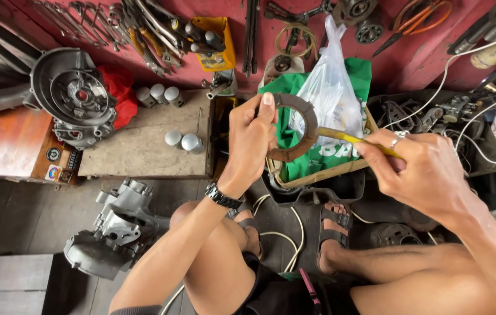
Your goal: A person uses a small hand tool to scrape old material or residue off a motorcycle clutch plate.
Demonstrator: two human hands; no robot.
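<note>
A: What does the left hand [252, 137] hold?

B: A brown, crescent-shaped brake shoe [300, 125], raised at mid-frame. The fingers are closed on its left end, with the thumb pressed along the upper edge; the curved part arcs to the right and back down below the hand. A dark wristwatch [223, 196] sits on that wrist.

A: And the right hand [420, 169]?

B: It is closed around a slim tool with a yellow handle [350, 139], gripped between thumb and fingers. The tool's tip meets the inner right side of the brake shoe. A ring [396, 140] shows on one finger.

A: What lies behind the shoe?

B: An open wooden box [318, 172] holding green cloth [318, 157] and a clear plastic bag [332, 87].

A: Surroundings, left side?

B: A grey engine casing [73, 93] rests on a low bench, with red cloth [117, 87] just beside it. Several small metal cylinders [181, 140] stand on a worn board [137, 146]. A second engine casing [114, 227] lies on the floor, near the person's left knee.

A: And the wall?

B: A red wall [411, 58] carries hung wrenches [85, 20], pliers with orange handles [414, 20] and other tools. White cables [463, 52] run across the right side, over a tray of small metal parts [428, 114].

A: The feet?

B: Both wear dark sandals [332, 224], planted on the floor below the box.
</note>
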